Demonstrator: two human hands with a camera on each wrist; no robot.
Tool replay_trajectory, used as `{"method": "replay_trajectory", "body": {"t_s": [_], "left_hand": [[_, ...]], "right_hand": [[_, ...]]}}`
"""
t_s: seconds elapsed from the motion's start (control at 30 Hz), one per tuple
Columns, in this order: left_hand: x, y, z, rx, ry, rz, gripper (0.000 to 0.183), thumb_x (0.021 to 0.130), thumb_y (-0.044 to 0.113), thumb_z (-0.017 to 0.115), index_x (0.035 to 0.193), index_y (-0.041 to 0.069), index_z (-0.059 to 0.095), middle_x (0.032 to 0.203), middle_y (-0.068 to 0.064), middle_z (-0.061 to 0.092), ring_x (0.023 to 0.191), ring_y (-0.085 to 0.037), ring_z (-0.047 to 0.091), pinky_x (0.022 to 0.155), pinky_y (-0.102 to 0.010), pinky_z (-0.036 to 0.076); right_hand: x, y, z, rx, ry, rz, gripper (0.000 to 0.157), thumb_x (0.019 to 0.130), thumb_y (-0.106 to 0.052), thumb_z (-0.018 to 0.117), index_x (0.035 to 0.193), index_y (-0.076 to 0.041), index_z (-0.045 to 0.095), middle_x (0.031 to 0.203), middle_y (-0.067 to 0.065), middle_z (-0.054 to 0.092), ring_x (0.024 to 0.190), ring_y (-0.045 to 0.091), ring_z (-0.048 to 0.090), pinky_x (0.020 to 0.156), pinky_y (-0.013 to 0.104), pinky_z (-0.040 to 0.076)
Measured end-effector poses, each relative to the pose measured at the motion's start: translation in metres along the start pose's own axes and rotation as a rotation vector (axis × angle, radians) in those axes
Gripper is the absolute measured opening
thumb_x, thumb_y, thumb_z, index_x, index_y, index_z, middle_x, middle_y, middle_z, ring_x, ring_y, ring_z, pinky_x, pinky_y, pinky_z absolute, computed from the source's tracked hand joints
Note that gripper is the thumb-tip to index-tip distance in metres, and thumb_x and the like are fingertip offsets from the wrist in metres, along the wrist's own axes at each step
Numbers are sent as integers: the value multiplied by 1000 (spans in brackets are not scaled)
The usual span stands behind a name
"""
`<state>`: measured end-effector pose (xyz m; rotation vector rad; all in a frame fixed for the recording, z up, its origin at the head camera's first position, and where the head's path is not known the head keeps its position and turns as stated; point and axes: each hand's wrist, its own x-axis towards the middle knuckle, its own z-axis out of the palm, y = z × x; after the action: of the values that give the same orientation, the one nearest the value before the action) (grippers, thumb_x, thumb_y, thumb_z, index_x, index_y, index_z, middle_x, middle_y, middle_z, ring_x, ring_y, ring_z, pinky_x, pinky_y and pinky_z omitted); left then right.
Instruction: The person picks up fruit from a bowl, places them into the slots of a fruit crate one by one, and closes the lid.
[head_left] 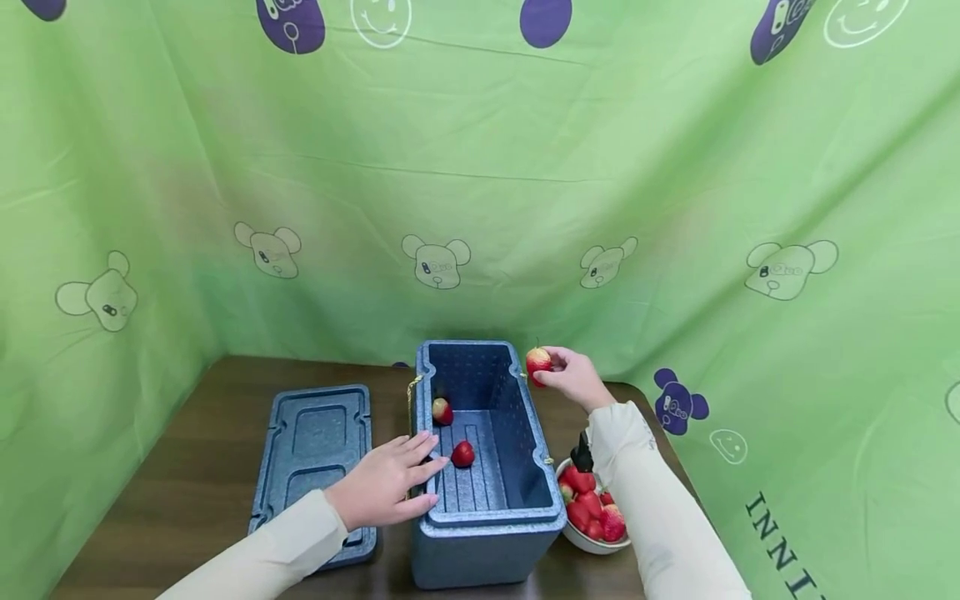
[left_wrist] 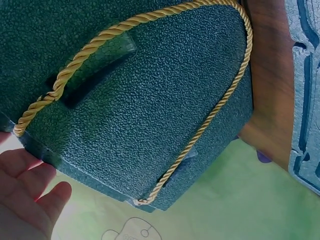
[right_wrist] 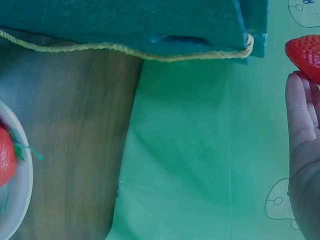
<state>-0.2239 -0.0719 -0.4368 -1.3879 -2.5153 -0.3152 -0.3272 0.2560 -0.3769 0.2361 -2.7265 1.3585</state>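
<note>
1 strawberry [head_left: 537, 365] is pinched by right hand [head_left: 574, 380], just beside blue box [head_left: 487, 554], far right corner. Left rim is touched by left hand [head_left: 386, 483], fingers spread. Rim should be cleared high before grip is loosened.

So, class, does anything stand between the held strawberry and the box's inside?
Only the right wall of the box, beside the strawberry in the right hand; the box is open, its lid to the left.
</note>
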Motion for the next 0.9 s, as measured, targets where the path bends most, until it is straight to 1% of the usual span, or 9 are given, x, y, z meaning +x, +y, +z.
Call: {"method": "replay_trajectory", "body": {"t_s": [0.1, 0.2, 0.33, 0.43, 0.6, 0.8, 0.9], "left_hand": [[1, 0, -1, 20, -7, -9, 49, 97, 42, 49, 129, 8, 62, 137, -17, 52, 129, -28, 48, 102, -42, 40], [1, -1, -1, 27, -3, -6, 48, 96, 42, 50, 129, 8, 62, 136, -16, 53, 128, -28, 48, 101, -42, 41], [2, -2, -3, 10, 6, -5, 49, 96, 42, 50, 128, 7, 62, 135, -17, 54, 128, -29, 49, 101, -43, 41], [2, -3, -4, -7, 6, -15, 49, 96, 41, 51, 128, 7, 62, 135, -18, 53, 128, -29, 48, 101, -43, 41], [3, -3, -4, -25, -7, -22, 49, 96, 40, 51, 129, 7, 61, 137, -18, 52, 129, -30, 47, 102, -44, 40], [3, -1, -4, -64, -43, -23, 49, 96, 40, 51, 131, 7, 60, 138, -17, 50, 131, -29, 45, 103, -43, 39], [3, 0, -5, -76, -46, -24, 49, 96, 40, 51, 131, 6, 60, 138, -17, 50, 130, -29, 45, 103, -43, 39]], "right_hand": [[3, -6, 4, -4, -8, 0, 48, 80, -4, 68, 123, 14, 56, 106, 25, 65, 83, 11, 59, 72, 19, 47], [4, -10, 9, -18, -4, 10, 47, 80, -4, 68, 122, 15, 56, 106, 25, 66, 87, 17, 61, 74, 22, 48], [5, -16, 14, -65, -5, 32, 46, 80, -5, 68, 121, 14, 57, 106, 25, 66, 92, 27, 62, 78, 30, 49], [7, -22, 18, -57, -12, 61, 47, 81, -7, 68, 123, 12, 56, 109, 26, 65, 96, 32, 61, 82, 36, 51], [10, -29, 27, -17, -8, 100, 47, 82, -6, 67, 124, 12, 56, 111, 26, 64, 98, 33, 61, 84, 39, 51], [9, -39, 33, -39, -30, 104, 48, 81, -5, 66, 124, 12, 55, 112, 27, 64, 100, 35, 60, 90, 42, 48], [9, -46, 33, -34, -21, 112, 48, 82, -5, 66, 126, 11, 55, 112, 26, 64, 100, 35, 60, 90, 42, 48]]}}
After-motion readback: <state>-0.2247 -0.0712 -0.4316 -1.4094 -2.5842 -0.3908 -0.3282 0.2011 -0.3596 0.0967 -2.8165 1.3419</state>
